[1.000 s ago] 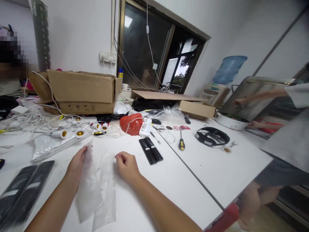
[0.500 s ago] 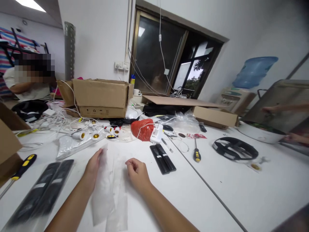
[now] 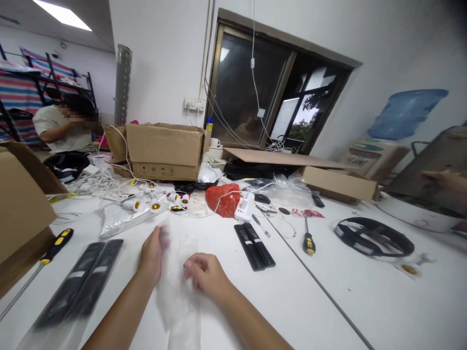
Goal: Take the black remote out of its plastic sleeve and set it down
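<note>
We've got both hands on the clear bags (image 3: pixel 178 291), low over the bench (image 3: pixel 292 301): left hand (image 3: pixel 152 253) pinches one edge, right hand (image 3: pixel 206 276) curls shut on the other, prob to keep the film taut. Black remotes (image 3: pixel 254 239) sit just right.

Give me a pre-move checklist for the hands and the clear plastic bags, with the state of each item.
1. Left hand on the clear plastic bags: ok, it lies along their left edge.
2. Right hand on the bags: ok, fingers curled on the film.
3. Bag mouth open: cannot tell, film blurred.
4. Pair of black remotes within sight: ok, on the white table right of the hands.
5. Yellow-handled screwdriver apart from the bags: ok.
</note>
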The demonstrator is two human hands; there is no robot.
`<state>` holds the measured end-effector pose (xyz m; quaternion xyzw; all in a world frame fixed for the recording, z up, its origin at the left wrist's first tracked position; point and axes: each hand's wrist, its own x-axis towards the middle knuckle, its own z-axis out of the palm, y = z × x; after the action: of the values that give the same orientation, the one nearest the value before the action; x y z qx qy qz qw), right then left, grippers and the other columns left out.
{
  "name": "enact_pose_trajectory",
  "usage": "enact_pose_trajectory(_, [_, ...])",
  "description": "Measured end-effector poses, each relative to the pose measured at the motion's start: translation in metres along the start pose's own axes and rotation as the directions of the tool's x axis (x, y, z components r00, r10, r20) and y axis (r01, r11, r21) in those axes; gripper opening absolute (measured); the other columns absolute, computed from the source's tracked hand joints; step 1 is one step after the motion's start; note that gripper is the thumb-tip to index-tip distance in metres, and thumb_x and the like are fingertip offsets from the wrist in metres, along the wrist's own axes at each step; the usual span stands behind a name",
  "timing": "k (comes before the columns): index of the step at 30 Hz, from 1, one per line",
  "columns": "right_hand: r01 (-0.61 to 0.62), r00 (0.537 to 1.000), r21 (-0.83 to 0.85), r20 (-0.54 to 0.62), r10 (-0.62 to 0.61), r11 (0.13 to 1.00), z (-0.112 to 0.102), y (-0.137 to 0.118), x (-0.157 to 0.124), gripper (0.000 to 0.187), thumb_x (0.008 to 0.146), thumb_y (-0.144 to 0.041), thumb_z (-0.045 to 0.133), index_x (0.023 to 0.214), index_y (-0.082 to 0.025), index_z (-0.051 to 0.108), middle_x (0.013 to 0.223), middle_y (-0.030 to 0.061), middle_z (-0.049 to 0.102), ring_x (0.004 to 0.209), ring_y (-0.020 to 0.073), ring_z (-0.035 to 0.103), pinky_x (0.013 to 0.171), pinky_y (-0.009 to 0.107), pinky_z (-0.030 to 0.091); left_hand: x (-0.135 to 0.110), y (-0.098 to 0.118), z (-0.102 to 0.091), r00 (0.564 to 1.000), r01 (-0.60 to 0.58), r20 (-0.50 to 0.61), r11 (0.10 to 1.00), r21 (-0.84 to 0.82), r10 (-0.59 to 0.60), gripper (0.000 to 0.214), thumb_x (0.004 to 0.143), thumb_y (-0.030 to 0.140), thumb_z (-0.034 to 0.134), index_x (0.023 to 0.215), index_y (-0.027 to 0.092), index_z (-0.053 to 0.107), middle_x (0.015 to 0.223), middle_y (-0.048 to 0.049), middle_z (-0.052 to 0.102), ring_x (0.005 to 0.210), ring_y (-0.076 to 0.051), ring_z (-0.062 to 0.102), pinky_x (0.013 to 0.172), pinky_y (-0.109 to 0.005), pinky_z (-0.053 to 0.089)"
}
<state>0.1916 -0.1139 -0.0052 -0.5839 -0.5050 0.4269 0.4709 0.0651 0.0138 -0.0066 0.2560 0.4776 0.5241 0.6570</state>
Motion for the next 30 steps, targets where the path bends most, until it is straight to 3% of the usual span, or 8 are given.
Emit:
enact_pose_trajectory(3, [-0.010,1.000,-0.034,0.018,0.011,0.999,0.007,-0.001,-0.002,0.025,0.077,-0.039,0.073,0.074,-0.015,0.067,0.057,-0.0046,0.051,0.051,0.0082,0.039,0.049,0.022,0.028,-0.005,-0.003,0.004,0.996,-0.076,-0.057,0.997,-0.034,0.073,0.017,0.093,0.029,0.059,0.096,0.016,0.070,0.089,-0.0009,0.071,0.075,-0.012,0.065,0.064,-0.021,0.051])
enact_pose_trajectory(7, [-0.058,0.998,0.022,-0.011,0.058,0.998,0.006,0.003,0.003,0.019,0.072,-0.031,0.074,0.072,-0.014,0.066,0.061,-0.0032,0.054,0.055,0.0091,0.042,0.053,0.023,0.031,0.001,-0.007,0.006,0.993,-0.116,-0.054,0.983,-0.142,0.109,0.014,0.093,0.024,0.058,0.095,0.015,0.069,0.081,-0.0005,0.068,0.064,-0.010,0.063,0.056,-0.020,0.050])
enact_pose_trajectory(11, [-0.068,0.986,0.078,-0.147,0.079,0.995,-0.010,0.007,0.011,0.025,0.073,-0.037,0.072,0.070,-0.015,0.060,0.058,-0.0041,0.051,0.053,0.0086,0.038,0.052,0.023,0.028,0.009,-0.004,0.001,0.998,-0.049,0.033,0.973,-0.227,0.058,0.015,0.095,0.021,0.055,0.099,0.012,0.068,0.084,-0.0049,0.071,0.057,-0.010,0.064,0.053,-0.022,0.052])
enact_pose_trajectory(15, [-0.067,0.948,0.051,-0.309,0.080,0.996,-0.029,0.007,0.015,0.030,0.074,-0.044,0.070,0.068,-0.017,0.058,0.053,-0.0054,0.048,0.050,0.0093,0.037,0.051,0.024,0.029,0.012,0.002,-0.005,0.982,-0.090,0.152,0.983,-0.159,0.114,0.020,0.097,0.024,0.052,0.103,0.010,0.066,0.100,-0.0129,0.074,0.066,-0.016,0.071,0.057,-0.026,0.055])
enact_pose_trajectory(20, [-0.056,0.912,-0.005,-0.406,0.049,0.998,-0.043,0.008,0.018,0.033,0.072,-0.047,0.072,0.068,-0.018,0.057,0.050,-0.0057,0.045,0.047,0.0103,0.038,0.049,0.025,0.028,0.013,0.013,-0.008,0.983,-0.036,0.173,0.992,-0.122,0.057,0.027,0.097,0.033,0.055,0.103,0.010,0.065,0.107,-0.0169,0.073,0.068,-0.019,0.073,0.056,-0.028,0.055])
enact_pose_trajectory(23, [-0.048,0.924,-0.059,-0.382,0.022,0.997,-0.048,0.006,0.016,0.031,0.068,-0.044,0.075,0.068,-0.018,0.059,0.053,-0.0046,0.048,0.050,0.0105,0.038,0.050,0.025,0.027,0.013,0.016,-0.011,0.982,-0.107,0.159,0.994,0.012,0.104,0.039,0.084,0.046,0.071,0.099,0.010,0.069,0.094,-0.0131,0.073,0.061,-0.017,0.068,0.050,-0.026,0.052])
enact_pose_trajectory(26, [-0.021,0.923,-0.103,-0.384,-0.021,0.994,-0.052,0.001,0.012,0.031,0.067,-0.043,0.078,0.070,-0.017,0.062,0.060,-0.0021,0.054,0.055,0.0113,0.042,0.054,0.025,0.031,0.013,0.014,-0.015,0.959,-0.250,0.179,0.951,0.183,0.218,0.045,0.068,0.052,0.081,0.081,0.011,0.071,0.065,-0.0024,0.062,0.047,-0.010,0.053,0.040,-0.020,0.040])
enact_pose_trajectory(30, [-0.031,0.909,-0.100,-0.416,-0.014,0.995,-0.058,-0.001,0.013,0.033,0.068,-0.046,0.076,0.071,-0.017,0.062,0.057,-0.0029,0.050,0.050,0.0110,0.039,0.049,0.026,0.029,0.014,0.013,-0.017,0.945,-0.310,0.163,0.934,0.177,0.283,0.046,0.065,0.054,0.081,0.077,0.011,0.070,0.059,0.0026,0.053,0.045,-0.007,0.043,0.040,-0.018,0.034])
